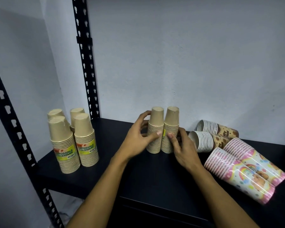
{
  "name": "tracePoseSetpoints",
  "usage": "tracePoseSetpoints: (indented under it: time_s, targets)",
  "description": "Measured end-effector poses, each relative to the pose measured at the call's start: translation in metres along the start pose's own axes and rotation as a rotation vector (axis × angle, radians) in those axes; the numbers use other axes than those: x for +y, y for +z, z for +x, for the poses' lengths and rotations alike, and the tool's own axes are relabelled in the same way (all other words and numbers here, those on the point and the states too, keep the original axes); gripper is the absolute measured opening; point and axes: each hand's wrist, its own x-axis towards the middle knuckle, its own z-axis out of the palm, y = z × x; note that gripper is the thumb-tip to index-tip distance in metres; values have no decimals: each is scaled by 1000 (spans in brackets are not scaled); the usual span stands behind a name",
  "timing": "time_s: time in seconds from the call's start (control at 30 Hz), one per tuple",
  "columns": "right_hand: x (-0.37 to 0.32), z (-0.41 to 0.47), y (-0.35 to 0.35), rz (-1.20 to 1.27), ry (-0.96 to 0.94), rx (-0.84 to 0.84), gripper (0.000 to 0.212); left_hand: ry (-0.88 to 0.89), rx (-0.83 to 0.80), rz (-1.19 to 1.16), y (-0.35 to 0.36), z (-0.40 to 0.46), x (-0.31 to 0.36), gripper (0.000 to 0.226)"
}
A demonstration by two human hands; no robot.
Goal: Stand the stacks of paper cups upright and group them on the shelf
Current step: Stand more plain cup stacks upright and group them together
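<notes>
Two small kraft-brown cup stacks stand upright side by side mid-shelf. My left hand (139,137) wraps the left small stack (155,129), thumb on its front. My right hand (181,146) grips the right small stack (170,127) from the right. Several larger kraft stacks (72,139) with green-yellow labels stand upright in a group at the left. At the right, two brown-patterned stacks (211,137) lie on their sides, and two pink rainbow stacks (242,168) lie in front of them.
The black shelf board (155,178) runs left to right against a pale grey wall. A black slotted upright post (85,63) stands at the back left and another post (10,120) at the front left. Open board lies between the left group and my hands.
</notes>
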Motion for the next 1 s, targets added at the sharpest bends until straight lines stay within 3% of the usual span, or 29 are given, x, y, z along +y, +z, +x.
tracePoseSetpoints:
  time_s: [0.1,0.37,0.63,0.77,1.0]
  targets:
    - [0,-1,0,31,12,-12,47,-27,24,8,3,0,-8,82]
    - [2,-4,0,-18,-5,-12,64,-60,144,105,7,-14,-11,62]
    - [-6,-11,-4,126,65,-68,47,-80,143,31,7,-32,-16,49]
    - [-11,-15,-4,152,79,-106,52,-105,105,-17,10,-42,-11,70]
    - [-12,-16,-2,81,29,-67,54,-73,177,162,3,-38,-19,62]
